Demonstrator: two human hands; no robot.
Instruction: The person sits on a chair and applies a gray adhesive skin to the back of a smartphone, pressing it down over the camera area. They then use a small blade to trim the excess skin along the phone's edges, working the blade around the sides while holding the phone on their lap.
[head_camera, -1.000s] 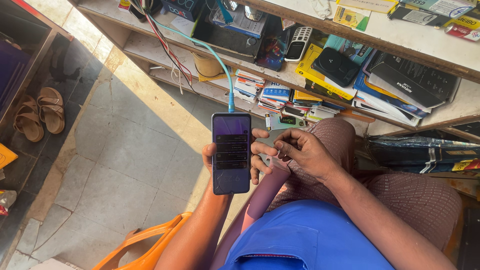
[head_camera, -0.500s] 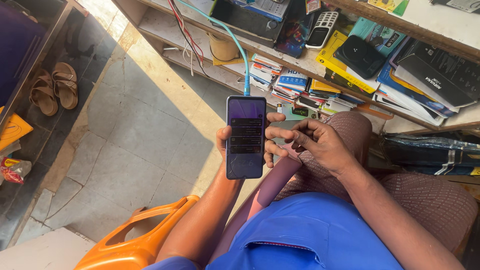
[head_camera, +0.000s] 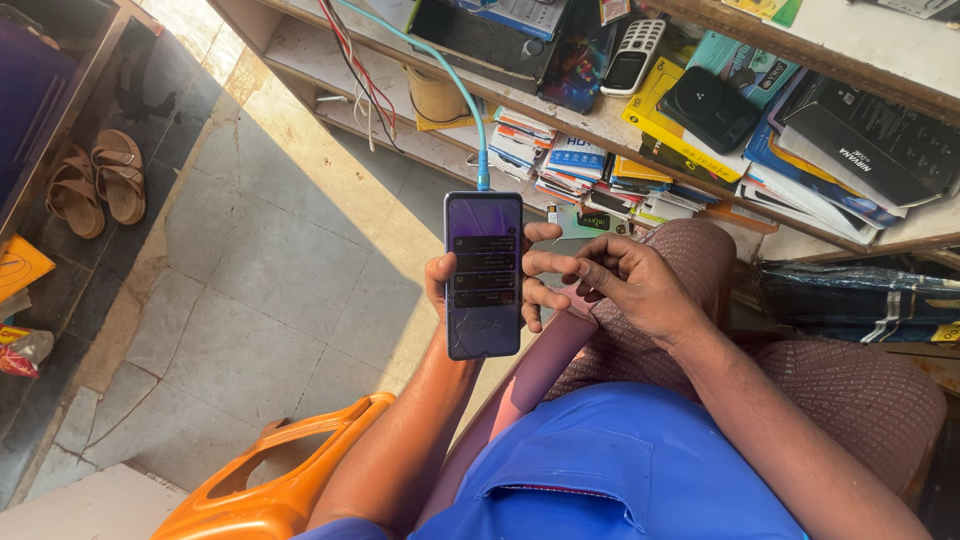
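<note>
A: Item one?

B: One smartphone (head_camera: 484, 274), screen lit, sitting upright in the left hand (head_camera: 440, 285); the fingers are wrapping its far edge, the thumb its near edge. It is hanging over open tiled floor (head_camera: 260, 260), just out from the lower shelf's (head_camera: 400, 150) front edge.

A: Cable?

B: One teal cable (head_camera: 462, 85), plugging into the phone's top edge and running up to the shelves.

A: Right hand (head_camera: 620, 285)?

B: Loosely curled, holding nothing, forefinger pointing at the phone's right edge.

A: Surroundings?

B: Two sandals (head_camera: 97, 188) lying at the floor's left edge; one orange plastic chair (head_camera: 270, 470) at the bottom edge.
</note>
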